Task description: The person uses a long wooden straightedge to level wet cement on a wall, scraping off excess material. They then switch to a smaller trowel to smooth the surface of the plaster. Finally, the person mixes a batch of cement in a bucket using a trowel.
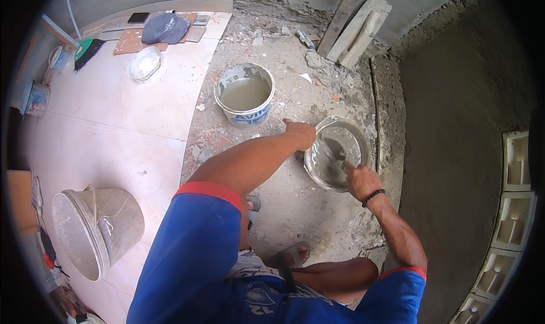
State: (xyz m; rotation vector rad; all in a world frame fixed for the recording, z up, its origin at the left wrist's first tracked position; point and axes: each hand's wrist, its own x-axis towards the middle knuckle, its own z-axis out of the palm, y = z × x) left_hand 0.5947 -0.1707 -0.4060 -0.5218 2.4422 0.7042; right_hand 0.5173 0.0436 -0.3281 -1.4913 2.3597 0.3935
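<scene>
A round bucket [364, 138] with grey wet mortar [325, 168] in it stands on the rough ground in front of me. At its left rim my left hand [300, 134] is closed on the edge, with one digit sticking out to the left; the other fingertips are partly hidden. My right hand [363, 182] is wrapped around the handle of a trowel [334, 149], whose blade dips into the mortar. A black beaded bracelet circles the right wrist. Left of the left hand stands a white and blue bucket [250, 118] partly filled with murky grey water.
An overturned large pail [116, 222] lies on the pale tiles at left. Farther back are a white bowl [145, 64], a cap [165, 28] and a broom [87, 52]. A wooden float [363, 31] leans at the far wall. Decorative blocks [514, 222] line the right.
</scene>
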